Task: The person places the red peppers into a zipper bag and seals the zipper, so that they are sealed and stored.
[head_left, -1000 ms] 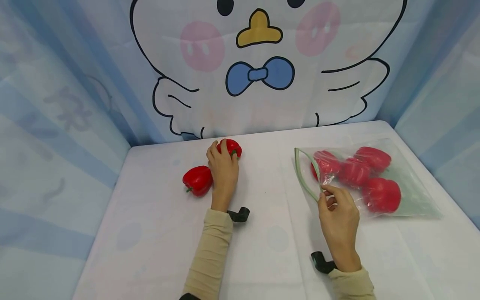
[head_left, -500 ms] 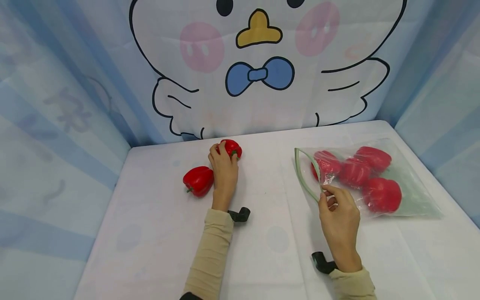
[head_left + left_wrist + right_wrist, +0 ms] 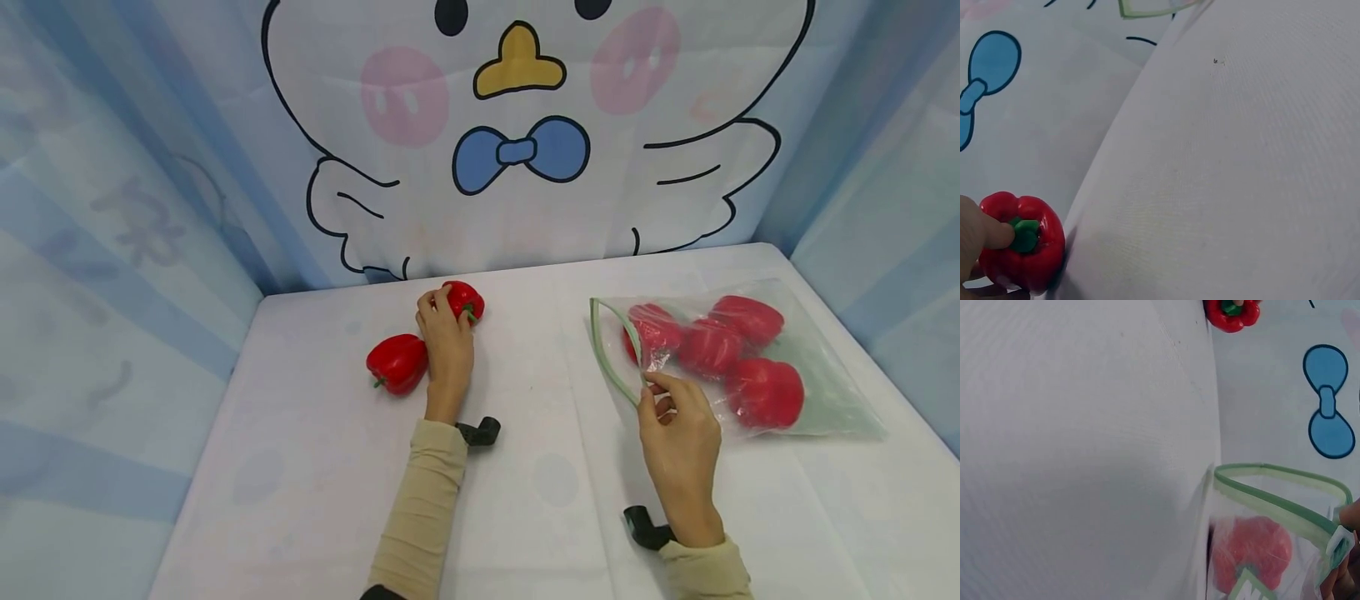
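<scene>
My left hand (image 3: 447, 346) grips a red bell pepper (image 3: 467, 302) near the table's back edge. In the left wrist view its thumb (image 3: 996, 234) presses by the green stem, with fingers curled under the pepper. A second red bell pepper (image 3: 397, 364) lies just left of that hand. At the right, my right hand (image 3: 681, 442) pinches the green rim (image 3: 612, 371) of a clear plastic zip bag (image 3: 832, 392). The bag lies on its side, mouth parted toward the left, with several red peppers (image 3: 765, 393) inside.
A white cloth covers the table (image 3: 525, 500). Behind it hangs a curtain with a cartoon bird (image 3: 521, 150), and blue and white curtains (image 3: 112, 333) close in both sides. A black wrist mount (image 3: 480, 431) sticks out from each wrist.
My left hand has shifted very slightly at the back pepper, its fingers a little lower. The right hand and the bag have stayed put.
</scene>
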Motion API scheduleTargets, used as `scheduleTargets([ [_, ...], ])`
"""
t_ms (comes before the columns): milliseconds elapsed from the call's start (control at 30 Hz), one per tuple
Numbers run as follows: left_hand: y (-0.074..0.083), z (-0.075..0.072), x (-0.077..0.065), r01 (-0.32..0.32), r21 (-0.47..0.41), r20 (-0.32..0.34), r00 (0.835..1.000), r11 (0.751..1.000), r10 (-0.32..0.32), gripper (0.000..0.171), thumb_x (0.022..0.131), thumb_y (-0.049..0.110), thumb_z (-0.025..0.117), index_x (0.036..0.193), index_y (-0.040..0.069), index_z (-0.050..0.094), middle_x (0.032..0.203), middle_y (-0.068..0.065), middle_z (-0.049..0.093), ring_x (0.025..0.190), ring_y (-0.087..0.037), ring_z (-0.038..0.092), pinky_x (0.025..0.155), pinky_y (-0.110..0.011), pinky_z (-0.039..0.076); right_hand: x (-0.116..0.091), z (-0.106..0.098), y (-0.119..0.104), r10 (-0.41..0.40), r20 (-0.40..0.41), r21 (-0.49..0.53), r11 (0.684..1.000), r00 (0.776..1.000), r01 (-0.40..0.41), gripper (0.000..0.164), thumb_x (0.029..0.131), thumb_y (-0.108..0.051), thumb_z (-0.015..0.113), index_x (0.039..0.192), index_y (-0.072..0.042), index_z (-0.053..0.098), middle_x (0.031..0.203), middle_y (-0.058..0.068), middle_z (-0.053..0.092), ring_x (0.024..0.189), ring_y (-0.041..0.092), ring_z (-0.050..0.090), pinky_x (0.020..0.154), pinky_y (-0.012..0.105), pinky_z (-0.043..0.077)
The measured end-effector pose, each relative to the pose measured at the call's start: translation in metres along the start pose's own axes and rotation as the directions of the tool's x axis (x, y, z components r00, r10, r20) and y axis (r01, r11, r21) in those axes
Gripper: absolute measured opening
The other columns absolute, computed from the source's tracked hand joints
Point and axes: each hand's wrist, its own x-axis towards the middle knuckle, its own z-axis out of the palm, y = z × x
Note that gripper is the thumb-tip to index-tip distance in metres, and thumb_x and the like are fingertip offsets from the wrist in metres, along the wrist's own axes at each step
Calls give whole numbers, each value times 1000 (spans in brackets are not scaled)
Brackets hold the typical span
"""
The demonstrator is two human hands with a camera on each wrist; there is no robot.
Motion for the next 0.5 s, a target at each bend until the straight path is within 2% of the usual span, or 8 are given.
scheduleTargets([
  [267, 2, -5, -3, 17, -75, 22, 1000, 997, -16, 54, 100, 10, 68, 152, 14, 51, 154, -15, 45, 144, -33, 45, 113, -47, 52, 0, -1, 1, -7, -12, 8, 1000, 1000, 7, 23, 91, 2, 73, 113, -2, 76, 93, 14, 71, 73, 11, 53, 68, 2, 38],
  [500, 4, -10, -1, 53, -151, 31, 998, 987, -49, 52, 100, 11, 69, 150, 14, 55, 151, -13, 51, 142, -30, 49, 113, -45, 52, 1, 0, 1, -11, -11, 18, 1000, 1000, 11, 22, 91, 2, 73, 113, -1, 76, 94, 15, 71, 73, 15, 55, 69, 2, 39],
])
